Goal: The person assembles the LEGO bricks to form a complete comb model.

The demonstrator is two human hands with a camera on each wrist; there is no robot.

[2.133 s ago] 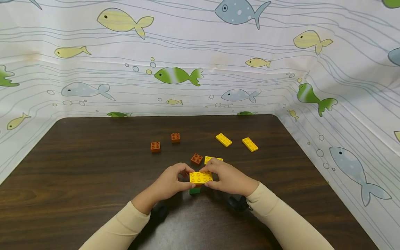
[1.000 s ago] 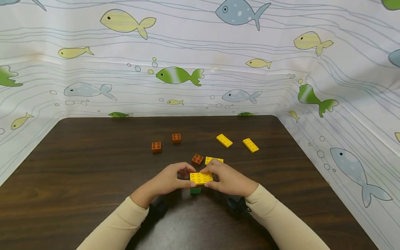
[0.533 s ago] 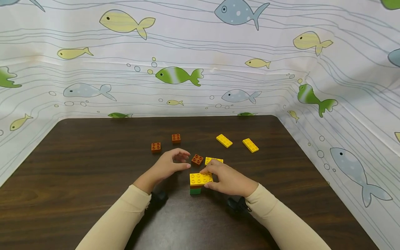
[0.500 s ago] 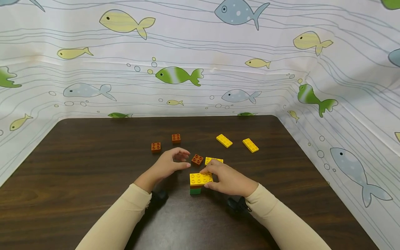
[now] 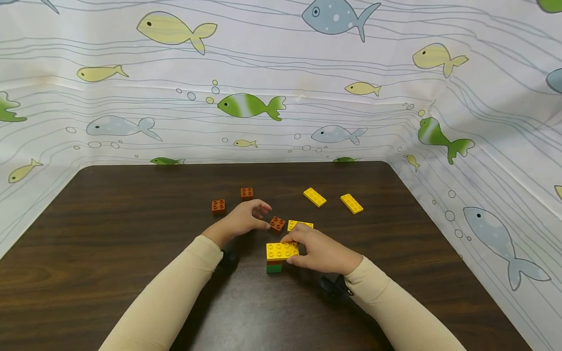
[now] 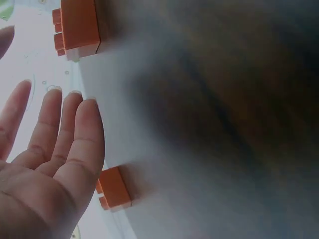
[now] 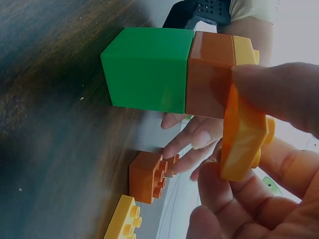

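A small stack stands upright on the table before me: a green block (image 7: 144,69) at the bottom, a brown two-by-two brick (image 7: 207,74) on it, and a flat yellow brick (image 5: 276,251) across the top, overhanging to the right. My right hand (image 5: 322,249) pinches that overhanging end, thumb in front and fingers behind. Beyond the stack, my left hand (image 5: 240,219) reaches beside a loose brown brick (image 5: 277,223), thumb tip right at its left side. In the left wrist view its fingers (image 6: 87,134) are extended, with nothing in them.
Two more brown bricks (image 5: 218,205) (image 5: 247,193) lie farther back on the left. A flat yellow brick (image 5: 300,225) lies just behind my right hand; two others (image 5: 314,197) (image 5: 351,203) are at the back right. A fish-patterned curtain (image 5: 263,63) surrounds the dark table (image 5: 131,234).
My left hand has let go of the stack and moved away from me, over to the loose brown brick. The right hand keeps its pinch on the top yellow brick.
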